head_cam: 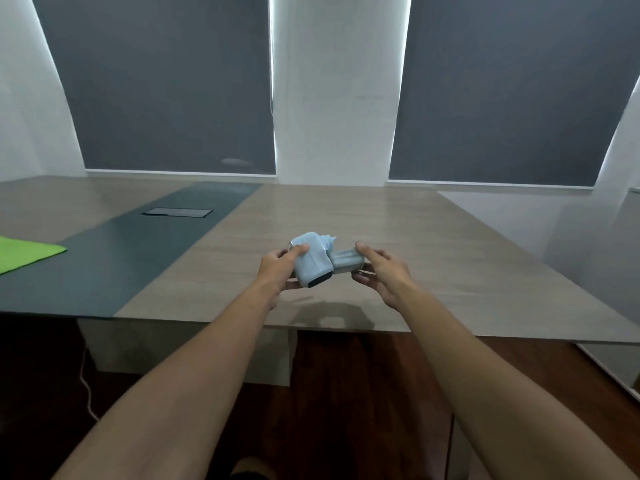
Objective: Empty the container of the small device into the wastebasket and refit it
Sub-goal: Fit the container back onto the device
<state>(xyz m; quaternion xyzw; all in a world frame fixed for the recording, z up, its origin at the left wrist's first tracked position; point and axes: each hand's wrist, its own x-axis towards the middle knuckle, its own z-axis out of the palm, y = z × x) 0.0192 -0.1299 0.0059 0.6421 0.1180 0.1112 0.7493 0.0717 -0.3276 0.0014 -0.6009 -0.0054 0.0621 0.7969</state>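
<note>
Grey roller blinds (166, 81) hang behind a broad wood-grain surface (433, 244), which carries a dark matte strip (114, 258) left of the device, with a closed rectangular hatch (177, 212) set into it. A bright green sheet (24, 252) lies farther left of the device, on that strip. Just above the surface's near edge, the left hand (277, 268) grips the small device (313, 259), a pale blue, rounded plastic body with a dark slot on its near face. The right hand (381, 271) has its fingers (363, 247) pinched on the translucent ribbed container (348, 260), which touches the device's right side. No lettering is readable.
</note>
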